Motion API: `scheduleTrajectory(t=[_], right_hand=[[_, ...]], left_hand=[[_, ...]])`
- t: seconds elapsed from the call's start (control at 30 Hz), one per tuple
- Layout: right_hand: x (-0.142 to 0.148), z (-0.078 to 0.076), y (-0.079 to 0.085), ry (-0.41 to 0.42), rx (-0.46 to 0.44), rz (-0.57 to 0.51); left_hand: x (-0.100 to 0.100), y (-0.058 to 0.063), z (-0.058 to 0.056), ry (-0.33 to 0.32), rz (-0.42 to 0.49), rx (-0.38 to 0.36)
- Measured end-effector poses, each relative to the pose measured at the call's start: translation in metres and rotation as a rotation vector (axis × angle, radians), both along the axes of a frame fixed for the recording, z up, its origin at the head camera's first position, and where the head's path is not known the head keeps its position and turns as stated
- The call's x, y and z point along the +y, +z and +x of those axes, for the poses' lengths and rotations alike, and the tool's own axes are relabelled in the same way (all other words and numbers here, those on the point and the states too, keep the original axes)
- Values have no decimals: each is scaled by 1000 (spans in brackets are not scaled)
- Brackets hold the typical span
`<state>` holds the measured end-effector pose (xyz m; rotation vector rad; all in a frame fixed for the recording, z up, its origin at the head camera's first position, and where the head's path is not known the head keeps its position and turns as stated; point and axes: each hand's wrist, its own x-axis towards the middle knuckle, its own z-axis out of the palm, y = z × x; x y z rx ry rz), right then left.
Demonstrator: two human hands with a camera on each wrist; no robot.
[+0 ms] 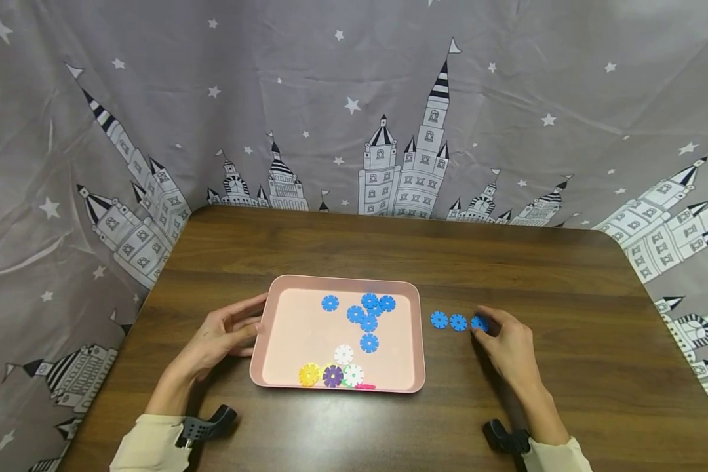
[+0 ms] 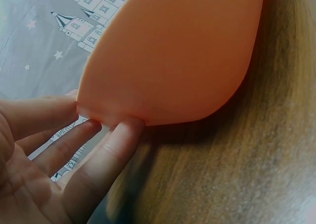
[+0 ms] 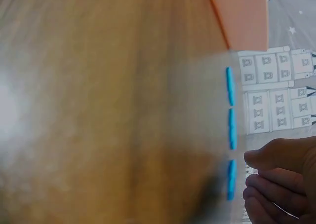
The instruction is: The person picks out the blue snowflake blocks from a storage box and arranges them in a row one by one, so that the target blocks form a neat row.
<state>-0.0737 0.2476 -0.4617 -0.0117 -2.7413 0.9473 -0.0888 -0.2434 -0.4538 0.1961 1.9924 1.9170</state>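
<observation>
My left hand [image 1: 218, 337] holds the left side of a pink tray [image 1: 417, 341]. In the left wrist view its thumb and fingers meet the rim and outer wall. Blue notched building discs [image 1: 330, 303], several of them, lie in the tray. To the right of it, two more blue discs [image 1: 458, 322] lie flat in a row on the table. A third blue disc [image 1: 478, 322] ends that row, partly hidden under my right hand [image 1: 510, 347]. Seen from the right wrist, the loosely curled fingers [image 3: 261, 182] stand just above this disc with a small gap.
Along the tray's front wall lie a yellow disc [image 1: 309, 375], a purple disc [image 1: 333, 376], white discs [image 1: 353, 375] and a pink disc [image 1: 364, 387]. All of this is on a brown wooden table [image 1: 330, 242]. A grey curtain [image 1: 307, 78] with printed castles hangs around its far edge and sides.
</observation>
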Motion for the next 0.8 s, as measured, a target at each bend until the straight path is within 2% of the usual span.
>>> scheduleTrajectory(t=[0.3, 0.53, 0.8], right_hand=[[-21, -6, 25, 94, 51, -49], [-49, -16, 46, 158, -5, -107], [-86, -26, 57, 225, -24, -130]], left_hand=[[1, 1, 1, 1, -2, -8], [-1, 0, 1, 6, 4, -11], [0, 0, 1, 2, 11, -16]])
